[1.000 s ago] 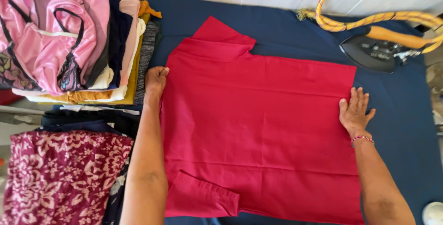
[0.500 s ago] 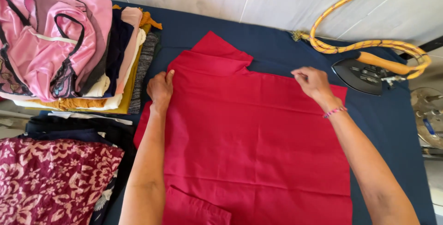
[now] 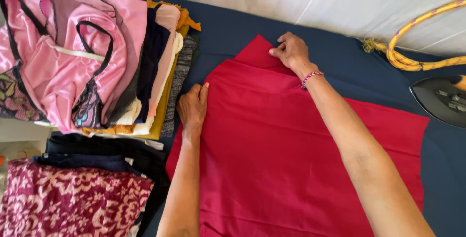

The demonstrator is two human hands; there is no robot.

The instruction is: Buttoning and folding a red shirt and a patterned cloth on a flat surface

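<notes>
A plain red cloth shirt lies spread flat on the dark blue padded surface, near its left edge. The body of the shirt looks already smooth, with almost no wrinkle. The right hand is at the far side and pinches the red sleeve with the fingers closed on the cloth. The left hand lies open and flat, pressing on the left edge of the shirt. I judge that the folding is only at its beginning: no fold over the body is made, and the near sleeve is not yet turned in. At the left edge stands a pile of folded clothes, with a pink satin garment on top. A dark iron rests at the right edge.
</notes>
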